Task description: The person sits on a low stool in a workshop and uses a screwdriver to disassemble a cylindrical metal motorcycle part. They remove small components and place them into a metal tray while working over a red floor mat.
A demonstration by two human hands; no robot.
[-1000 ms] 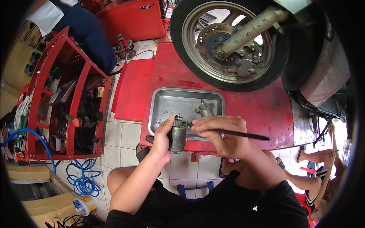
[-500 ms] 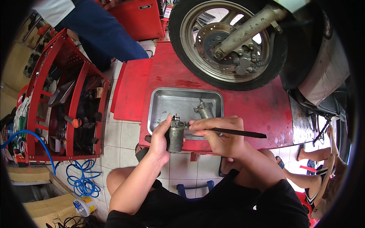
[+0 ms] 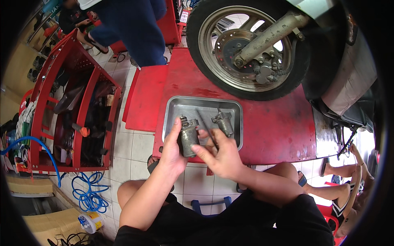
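Note:
My left hand (image 3: 172, 153) is closed around a worn grey metal cylinder (image 3: 188, 138) with a bracket and fitting at its top, held over the near left of a steel tray (image 3: 240, 127). My right hand (image 3: 221, 158) grips a long dark thin tool (image 3: 205, 124), angled away from me beside the cylinder, its thumb at the cylinder's lower right side. A second, smaller metal cylinder (image 3: 223, 122) with a similar fitting lies in the right part of the tray.
The tray rests on a red platform (image 3: 279, 131) under a motorcycle front wheel (image 3: 246, 53). A red tool cart (image 3: 43, 115) and coiled blue hose (image 3: 88, 190) are left. Co-workers stand at back left (image 3: 131, 28) and sit at right (image 3: 340, 192).
My right hand has dropped lower, and its tool has swung from horizontal to pointing away from me. The cylinder has shifted slightly. The person at back left has moved rightward.

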